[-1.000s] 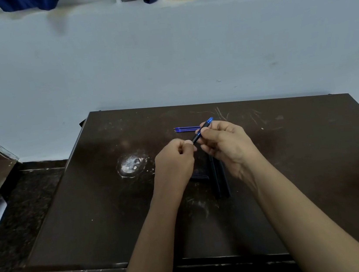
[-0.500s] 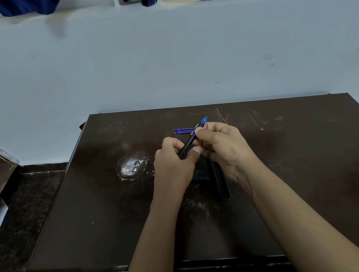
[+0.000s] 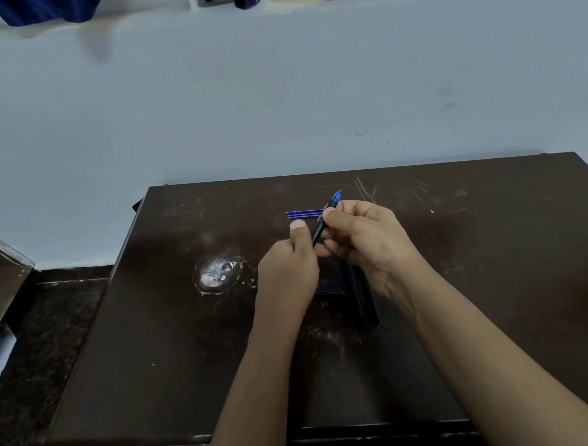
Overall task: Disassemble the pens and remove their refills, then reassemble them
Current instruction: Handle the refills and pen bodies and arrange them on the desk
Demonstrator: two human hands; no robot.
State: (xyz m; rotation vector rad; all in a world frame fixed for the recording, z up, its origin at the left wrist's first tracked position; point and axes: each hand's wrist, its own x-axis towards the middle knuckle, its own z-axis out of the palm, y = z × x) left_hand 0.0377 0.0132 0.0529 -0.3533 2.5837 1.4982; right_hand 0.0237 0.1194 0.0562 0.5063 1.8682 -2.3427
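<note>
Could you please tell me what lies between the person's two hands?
Head view: a black pen with a blue tip slants between the left hand and the right hand.

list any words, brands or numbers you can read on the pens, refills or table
None can be read.
The pen held by the right hand: any print too small to tell.
The blue refills, the dark barrels and the table: no lettering visible, only scratches.
</note>
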